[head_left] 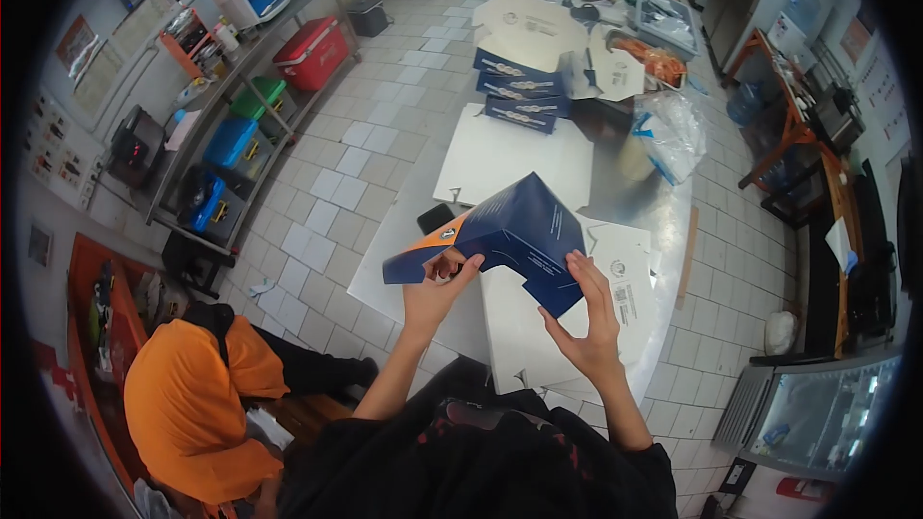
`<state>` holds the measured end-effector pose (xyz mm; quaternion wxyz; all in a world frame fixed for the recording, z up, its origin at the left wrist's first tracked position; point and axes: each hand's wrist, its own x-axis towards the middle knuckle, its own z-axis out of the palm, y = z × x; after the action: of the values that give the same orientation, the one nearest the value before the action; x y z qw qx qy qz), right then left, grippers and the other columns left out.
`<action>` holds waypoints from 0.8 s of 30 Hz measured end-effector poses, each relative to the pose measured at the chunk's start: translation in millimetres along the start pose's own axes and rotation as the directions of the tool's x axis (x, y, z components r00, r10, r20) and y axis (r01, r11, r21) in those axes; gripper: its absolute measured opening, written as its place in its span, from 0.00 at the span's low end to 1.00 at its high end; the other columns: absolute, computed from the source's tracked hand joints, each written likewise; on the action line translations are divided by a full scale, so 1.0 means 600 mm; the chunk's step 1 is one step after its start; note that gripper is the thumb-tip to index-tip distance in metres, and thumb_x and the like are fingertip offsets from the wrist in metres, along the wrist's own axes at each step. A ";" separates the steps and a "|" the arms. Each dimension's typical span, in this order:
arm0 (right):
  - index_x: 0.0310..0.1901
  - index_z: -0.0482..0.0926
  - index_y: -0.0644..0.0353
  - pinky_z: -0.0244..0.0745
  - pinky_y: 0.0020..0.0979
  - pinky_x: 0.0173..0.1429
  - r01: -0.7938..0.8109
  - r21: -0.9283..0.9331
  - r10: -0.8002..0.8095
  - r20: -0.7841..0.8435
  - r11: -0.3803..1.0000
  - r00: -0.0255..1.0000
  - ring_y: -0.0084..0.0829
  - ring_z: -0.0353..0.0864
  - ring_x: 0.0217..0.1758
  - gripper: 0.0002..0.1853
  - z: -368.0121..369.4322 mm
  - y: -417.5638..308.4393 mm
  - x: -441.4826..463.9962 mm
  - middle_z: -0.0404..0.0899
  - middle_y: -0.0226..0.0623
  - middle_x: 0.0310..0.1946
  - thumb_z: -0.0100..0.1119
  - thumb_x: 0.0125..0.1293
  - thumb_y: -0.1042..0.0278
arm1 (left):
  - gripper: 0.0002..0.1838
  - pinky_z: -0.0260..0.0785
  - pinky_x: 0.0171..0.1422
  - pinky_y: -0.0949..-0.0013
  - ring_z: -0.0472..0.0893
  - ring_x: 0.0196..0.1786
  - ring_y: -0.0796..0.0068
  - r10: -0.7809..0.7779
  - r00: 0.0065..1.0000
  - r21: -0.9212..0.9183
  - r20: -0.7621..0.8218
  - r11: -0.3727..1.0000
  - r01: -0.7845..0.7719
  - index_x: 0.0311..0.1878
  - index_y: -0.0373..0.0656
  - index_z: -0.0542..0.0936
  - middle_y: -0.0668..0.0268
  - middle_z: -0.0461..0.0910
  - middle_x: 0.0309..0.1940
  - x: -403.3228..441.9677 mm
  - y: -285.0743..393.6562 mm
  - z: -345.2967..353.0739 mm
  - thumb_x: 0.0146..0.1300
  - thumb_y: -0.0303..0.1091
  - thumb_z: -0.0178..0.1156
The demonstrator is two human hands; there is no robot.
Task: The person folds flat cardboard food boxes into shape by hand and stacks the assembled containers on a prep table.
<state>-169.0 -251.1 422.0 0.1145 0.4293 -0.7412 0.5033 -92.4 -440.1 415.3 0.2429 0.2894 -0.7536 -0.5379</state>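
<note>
A dark blue cardboard box (524, 226) with an orange panel at its left end is held up over the metal table, partly folded. My left hand (442, 293) grips its lower left edge, thumb in front and fingers partly hidden by the card. At the right side, my right hand (588, 327) has its fingers against the blue panel and its thumb at the bottom corner. Under the box lie flat white cardboard sheets (524, 332). Just left of the box is a black object (436, 219) on the table.
Folded blue boxes (524, 86) stand farther up the metal table (385, 274), beside a plastic bag (673, 135) and trays. At lower left sits a person in orange (192, 404). A shelf with a red cooler (312, 53) runs along the left.
</note>
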 end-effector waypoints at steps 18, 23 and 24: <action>0.58 0.62 0.61 0.75 0.34 0.51 -0.334 0.716 0.660 -0.231 0.613 0.715 0.31 0.71 0.53 0.28 0.099 0.172 0.279 0.64 0.46 0.55 0.62 0.59 0.64 | 0.17 0.60 0.64 0.63 0.69 0.61 0.62 0.410 0.848 -0.609 0.336 0.781 -0.137 0.53 0.39 0.58 0.51 0.69 0.56 0.124 0.032 0.018 0.63 0.19 0.49; 0.55 0.60 0.58 0.76 0.33 0.44 -0.189 0.822 0.670 -0.279 0.537 0.688 0.31 0.73 0.46 0.28 0.123 0.391 0.453 0.70 0.44 0.46 0.62 0.59 0.58 | 0.12 0.67 0.53 0.71 0.79 0.46 0.67 0.142 0.872 -0.235 0.469 0.971 -0.032 0.50 0.36 0.64 0.56 0.79 0.41 0.156 -0.095 0.021 0.65 0.24 0.49; 0.54 0.60 0.59 0.76 0.35 0.44 -0.245 0.812 0.688 -0.242 0.529 0.684 0.34 0.74 0.43 0.29 0.130 0.403 0.466 0.72 0.42 0.41 0.64 0.57 0.57 | 0.10 0.68 0.51 0.71 0.80 0.44 0.68 0.049 0.865 -0.102 0.500 0.995 0.003 0.49 0.35 0.66 0.57 0.80 0.39 0.154 -0.119 0.027 0.66 0.26 0.48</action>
<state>-499.2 -432.5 397.1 -0.0086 0.0507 -0.5040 0.8621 -156.9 -511.8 347.3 0.0592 0.1184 -0.7666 -0.6283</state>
